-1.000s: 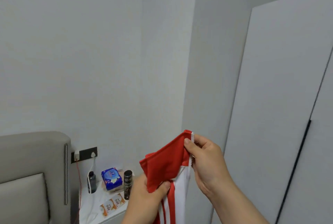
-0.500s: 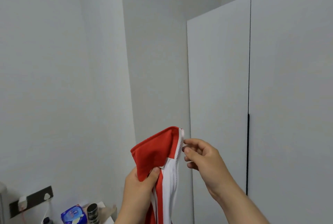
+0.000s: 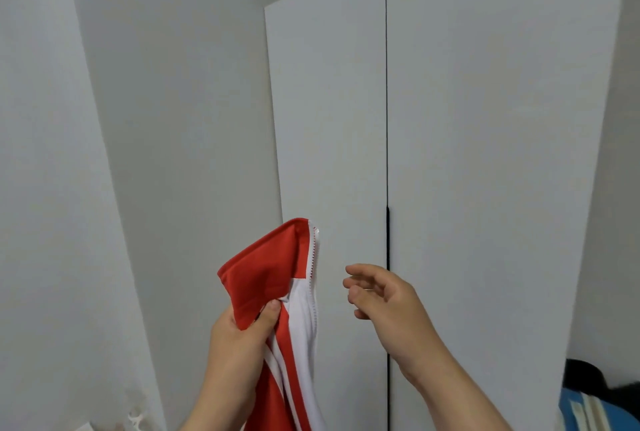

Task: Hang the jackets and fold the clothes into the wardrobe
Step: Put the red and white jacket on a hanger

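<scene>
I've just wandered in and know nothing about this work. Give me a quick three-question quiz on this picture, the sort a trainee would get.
1. True or false: the wardrobe doors stand open.
2. Which hand grips the red and white jacket? A) left hand B) right hand C) both
3. Fill in: the right hand holds ____.

Key: 1 false, both doors are shut. 2 A. 3 nothing; its fingers are loosely curled, apart from the jacket.
</scene>
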A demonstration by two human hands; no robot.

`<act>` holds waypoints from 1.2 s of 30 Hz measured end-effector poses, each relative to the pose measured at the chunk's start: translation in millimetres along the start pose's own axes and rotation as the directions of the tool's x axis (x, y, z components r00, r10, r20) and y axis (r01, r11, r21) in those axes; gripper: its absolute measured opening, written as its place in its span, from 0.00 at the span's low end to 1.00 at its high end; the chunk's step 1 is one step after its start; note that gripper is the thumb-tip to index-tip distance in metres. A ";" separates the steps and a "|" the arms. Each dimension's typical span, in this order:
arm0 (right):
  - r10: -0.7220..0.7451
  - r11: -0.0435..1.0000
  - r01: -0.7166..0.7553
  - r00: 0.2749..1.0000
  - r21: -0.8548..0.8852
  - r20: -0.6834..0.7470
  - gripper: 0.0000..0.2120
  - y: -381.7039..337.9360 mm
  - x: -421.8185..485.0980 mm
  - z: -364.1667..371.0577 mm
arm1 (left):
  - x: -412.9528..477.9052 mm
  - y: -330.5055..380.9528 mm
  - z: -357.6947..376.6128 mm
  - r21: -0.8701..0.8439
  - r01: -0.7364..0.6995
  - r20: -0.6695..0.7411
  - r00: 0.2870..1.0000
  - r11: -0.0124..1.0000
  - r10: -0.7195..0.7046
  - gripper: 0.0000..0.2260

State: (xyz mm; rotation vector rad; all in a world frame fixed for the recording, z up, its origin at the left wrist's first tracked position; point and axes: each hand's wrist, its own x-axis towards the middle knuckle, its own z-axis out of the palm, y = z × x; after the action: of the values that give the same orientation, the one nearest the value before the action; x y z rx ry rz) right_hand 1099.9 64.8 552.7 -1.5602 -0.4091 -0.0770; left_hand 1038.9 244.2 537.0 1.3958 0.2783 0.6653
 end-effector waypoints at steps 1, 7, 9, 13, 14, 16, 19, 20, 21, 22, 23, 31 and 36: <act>0.007 1.000 -0.008 1.000 -0.016 -0.020 0.13 5.0 3.5 -8.8 | 4.8 -4.7 7.2 -0.011 0.007 0.000 1.000 1.000 -0.007 0.03; 0.068 0.990 -0.084 0.988 -0.113 -0.136 0.12 33.1 31.1 -50.0 | 48.8 -39.4 42.0 -0.084 0.049 0.021 0.999 0.995 -0.048 0.03; 0.081 0.981 -0.109 0.983 -0.162 -0.167 0.12 40.5 44.3 -58.5 | 68.7 -50.9 52.3 -0.103 0.067 0.047 0.997 0.992 -0.063 0.03; 0.107 0.957 -0.163 0.967 -0.242 -0.229 0.12 57.5 82.0 -65.0 | 116.5 -78.5 71.3 -0.122 0.110 0.103 0.990 0.986 -0.098 0.03; 0.116 0.949 -0.179 0.963 -0.259 -0.243 0.12 63.7 94.0 -63.9 | 130.0 -85.4 75.3 -0.130 0.129 0.121 0.986 0.983 -0.114 0.03; 0.139 0.929 -0.219 0.953 -0.297 -0.268 0.11 76.8 122.1 -59.7 | 158.6 -98.4 82.3 -0.143 0.153 0.154 0.979 0.978 -0.131 0.03; 0.186 0.937 -0.270 0.923 -0.223 -0.336 0.10 90.5 170.6 -54.2 | 202.6 -117.8 93.8 -0.146 0.189 0.209 0.965 0.971 -0.157 0.03; 0.206 0.941 -0.288 0.903 -0.177 -0.377 0.09 92.9 187.5 -53.3 | 217.2 -123.8 98.5 -0.137 0.207 0.230 0.958 0.969 -0.173 0.03; 0.224 0.942 -0.305 0.881 -0.139 -0.418 0.09 95.3 203.6 -52.5 | 231.8 -130.6 102.9 -0.126 0.223 0.246 0.951 0.967 -0.187 0.03; 0.237 0.940 -0.321 0.860 -0.118 -0.452 0.09 99.0 220.0 -52.0 | 245.7 -136.3 107.5 -0.117 0.233 0.261 0.945 0.965 -0.196 0.03; 0.244 0.936 -0.334 0.842 -0.109 -0.481 0.09 104.4 236.2 -51.9 | 258.3 -140.7 112.2 -0.103 0.234 0.275 0.941 0.967 -0.198 0.02; 0.078 0.864 -0.403 0.701 -0.302 -0.709 0.04 144.2 312.0 -37.6 | 321.6 -163.4 137.1 -0.099 0.255 0.416 0.889 0.962 -0.193 0.06; 0.041 0.866 -0.408 0.633 -0.288 -0.773 0.10 152.9 318.4 -37.5 | 340.2 -179.8 148.0 -0.102 0.302 0.471 0.854 0.948 -0.221 0.05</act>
State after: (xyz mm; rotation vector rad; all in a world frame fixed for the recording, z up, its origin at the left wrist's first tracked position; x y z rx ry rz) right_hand 1450.2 97.9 504.5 -1.8534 0.5242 -0.6403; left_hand 1437.1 315.8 458.1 1.2738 0.0325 0.1179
